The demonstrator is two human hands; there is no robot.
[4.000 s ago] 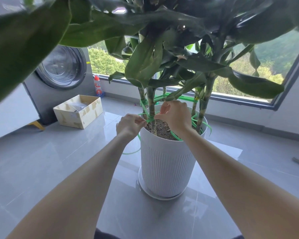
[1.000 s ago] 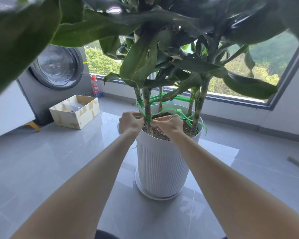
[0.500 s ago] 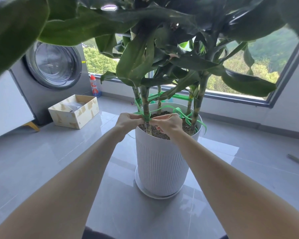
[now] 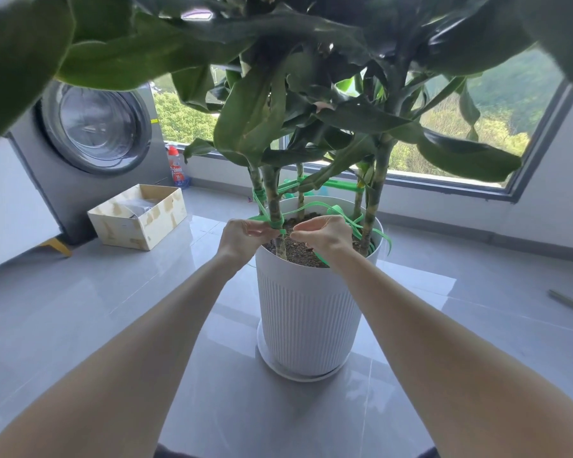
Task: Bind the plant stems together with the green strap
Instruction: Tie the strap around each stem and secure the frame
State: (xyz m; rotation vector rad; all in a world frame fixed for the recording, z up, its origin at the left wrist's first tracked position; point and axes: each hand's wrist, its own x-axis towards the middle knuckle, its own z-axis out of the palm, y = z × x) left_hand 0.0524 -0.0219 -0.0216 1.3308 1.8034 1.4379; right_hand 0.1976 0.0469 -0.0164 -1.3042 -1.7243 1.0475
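A white ribbed pot (image 4: 308,309) stands mid-frame on the floor (image 4: 113,309); the green strap (image 4: 276,224) is wound round the front stem (image 4: 273,200) at the pot's ten o'clock. The left hand (image 4: 242,234) at that stem's nine o'clock and the right hand (image 4: 325,236) at three o'clock each pinch the strap with curled fingers. Higher loops already link it to the other stems (image 4: 376,186); this knot looks unfinished, with slack trailing toward two o'clock.

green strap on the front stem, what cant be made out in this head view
- Head view: how the green strap is knotted, masked by the fingertips of the left hand and right hand.
- Head view: the strap's loose end, behind the right wrist and the white pot rim.
- Head view: the bottle label, too small.
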